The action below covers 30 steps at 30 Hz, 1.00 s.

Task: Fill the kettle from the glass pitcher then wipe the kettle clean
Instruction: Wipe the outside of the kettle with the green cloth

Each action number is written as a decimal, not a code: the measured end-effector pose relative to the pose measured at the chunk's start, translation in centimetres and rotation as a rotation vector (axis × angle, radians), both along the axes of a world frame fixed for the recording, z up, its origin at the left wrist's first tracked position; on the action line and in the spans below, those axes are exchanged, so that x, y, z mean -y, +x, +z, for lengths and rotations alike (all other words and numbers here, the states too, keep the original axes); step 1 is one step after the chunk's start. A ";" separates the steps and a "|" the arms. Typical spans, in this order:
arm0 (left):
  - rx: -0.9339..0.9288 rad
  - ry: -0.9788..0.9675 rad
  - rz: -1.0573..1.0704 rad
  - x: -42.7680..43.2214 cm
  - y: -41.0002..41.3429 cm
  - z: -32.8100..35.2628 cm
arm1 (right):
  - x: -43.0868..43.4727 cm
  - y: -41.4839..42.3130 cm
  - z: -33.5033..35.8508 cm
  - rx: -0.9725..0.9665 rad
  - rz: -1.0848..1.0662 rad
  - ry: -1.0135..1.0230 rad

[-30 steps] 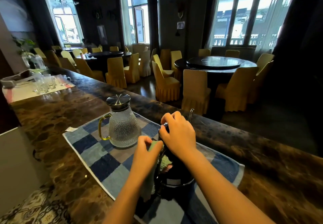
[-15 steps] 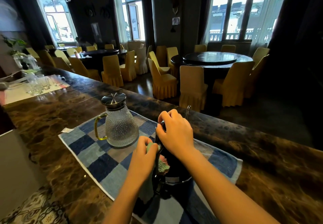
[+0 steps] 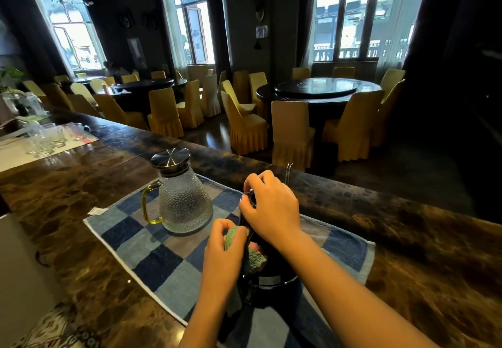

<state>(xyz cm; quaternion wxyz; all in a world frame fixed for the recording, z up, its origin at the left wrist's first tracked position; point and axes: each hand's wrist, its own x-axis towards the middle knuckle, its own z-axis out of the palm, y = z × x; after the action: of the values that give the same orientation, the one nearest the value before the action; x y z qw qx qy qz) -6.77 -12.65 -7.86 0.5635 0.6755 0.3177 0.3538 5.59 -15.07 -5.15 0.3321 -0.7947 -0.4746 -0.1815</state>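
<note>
Head view: kettle being wiped

The kettle (image 3: 277, 270) is stood just right of the glass pitcher (image 3: 183, 201). Its top is gripped by the right hand (image 3: 271, 209). A cloth (image 3: 254, 258) is pinched against its left side by the left hand (image 3: 224, 250).
</note>
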 end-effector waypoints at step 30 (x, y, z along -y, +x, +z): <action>0.173 -0.120 -0.009 0.5 0.1 -0.3 | 0.3 -0.2 0.4 0.011 -0.027 -0.017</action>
<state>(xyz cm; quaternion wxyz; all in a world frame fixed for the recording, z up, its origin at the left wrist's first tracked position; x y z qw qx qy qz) -6.68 -13.16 -8.12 0.6297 0.6089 0.2856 0.3888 5.36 -15.38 -4.79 0.3200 -0.8029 -0.4672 -0.1864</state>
